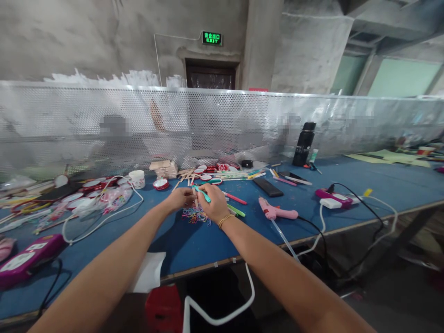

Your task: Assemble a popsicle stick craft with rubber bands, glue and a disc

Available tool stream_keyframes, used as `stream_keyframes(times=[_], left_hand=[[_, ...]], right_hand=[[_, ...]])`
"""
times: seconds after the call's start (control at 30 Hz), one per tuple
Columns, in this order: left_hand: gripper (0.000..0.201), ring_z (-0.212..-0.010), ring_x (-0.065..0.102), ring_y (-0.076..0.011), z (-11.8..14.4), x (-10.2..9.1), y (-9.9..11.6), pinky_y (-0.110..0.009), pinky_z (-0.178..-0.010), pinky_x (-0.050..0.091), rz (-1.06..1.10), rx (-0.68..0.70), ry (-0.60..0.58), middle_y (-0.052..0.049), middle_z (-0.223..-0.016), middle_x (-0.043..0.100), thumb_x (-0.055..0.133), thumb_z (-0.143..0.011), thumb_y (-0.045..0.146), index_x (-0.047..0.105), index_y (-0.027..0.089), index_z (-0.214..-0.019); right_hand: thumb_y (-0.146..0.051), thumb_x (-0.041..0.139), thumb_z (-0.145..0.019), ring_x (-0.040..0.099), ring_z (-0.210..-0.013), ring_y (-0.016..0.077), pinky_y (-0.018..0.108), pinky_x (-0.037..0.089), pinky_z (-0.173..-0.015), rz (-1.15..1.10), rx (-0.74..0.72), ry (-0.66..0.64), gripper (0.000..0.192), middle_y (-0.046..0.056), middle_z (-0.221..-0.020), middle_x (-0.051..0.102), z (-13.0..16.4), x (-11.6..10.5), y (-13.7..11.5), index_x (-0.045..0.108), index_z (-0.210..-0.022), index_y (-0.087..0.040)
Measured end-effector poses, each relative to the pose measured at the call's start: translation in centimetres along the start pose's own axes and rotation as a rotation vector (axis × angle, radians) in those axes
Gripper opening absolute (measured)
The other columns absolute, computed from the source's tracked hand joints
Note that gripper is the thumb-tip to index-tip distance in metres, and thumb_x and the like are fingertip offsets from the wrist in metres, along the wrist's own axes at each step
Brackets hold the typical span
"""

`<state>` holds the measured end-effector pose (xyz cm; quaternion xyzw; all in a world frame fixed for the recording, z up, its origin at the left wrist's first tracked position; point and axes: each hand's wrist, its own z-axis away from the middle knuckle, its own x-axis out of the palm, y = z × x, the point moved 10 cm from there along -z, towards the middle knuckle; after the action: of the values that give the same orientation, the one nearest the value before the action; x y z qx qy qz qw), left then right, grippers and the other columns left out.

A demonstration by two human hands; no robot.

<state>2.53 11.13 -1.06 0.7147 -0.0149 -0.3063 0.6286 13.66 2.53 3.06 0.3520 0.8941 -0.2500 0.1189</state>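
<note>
The right hand (214,202) is closed around a teal pen (204,194); the left hand (180,199) pinches a thin stick (196,200) just beside it. Whether pen and stick touch, I cannot tell. Both are over the worktop (208,245), near tangled bands (194,216). A pink glue gun (269,211) lies right, a white cup (136,179) stands far left.

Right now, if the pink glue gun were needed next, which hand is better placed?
Probably the right hand: it is nearer the pink glue gun, though it must first free itself of the teal tool. The left hand is farther away.
</note>
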Motion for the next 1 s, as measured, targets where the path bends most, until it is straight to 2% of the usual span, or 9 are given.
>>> stream_keyframes(times=[0.17, 1.0], left_hand=[[0.041, -0.060, 0.062, -0.0158, -0.12, -0.09, -0.05, -0.028, -0.059, 0.048, -0.034, 0.005, 0.009, -0.002, -0.063, 0.064, 0.080, -0.057, 0.045, 0.064, 0.014, -0.077], [0.040, -0.060, 0.061, -0.0150, -0.39, -0.12, -0.37, -0.027, -0.058, 0.047, -0.039, 0.024, -0.004, -0.001, -0.064, 0.063, 0.078, -0.059, 0.047, 0.063, 0.015, -0.078]], right_hand=[[-0.028, 0.048, -0.093, 0.057, -0.091, 0.0200, 0.032, 0.043, -0.087, -0.003, -0.017, -0.020, 0.015, 0.006, -0.092, 0.066, -0.02, 0.19, -0.23, 0.060, -0.098, -0.021], [-0.028, 0.047, -0.093, 0.056, -0.091, 0.0202, 0.032, 0.043, -0.088, -0.002, 0.007, 0.004, 0.016, 0.006, -0.092, 0.065, -0.09, -0.18, -0.14, 0.060, -0.098, -0.020]])
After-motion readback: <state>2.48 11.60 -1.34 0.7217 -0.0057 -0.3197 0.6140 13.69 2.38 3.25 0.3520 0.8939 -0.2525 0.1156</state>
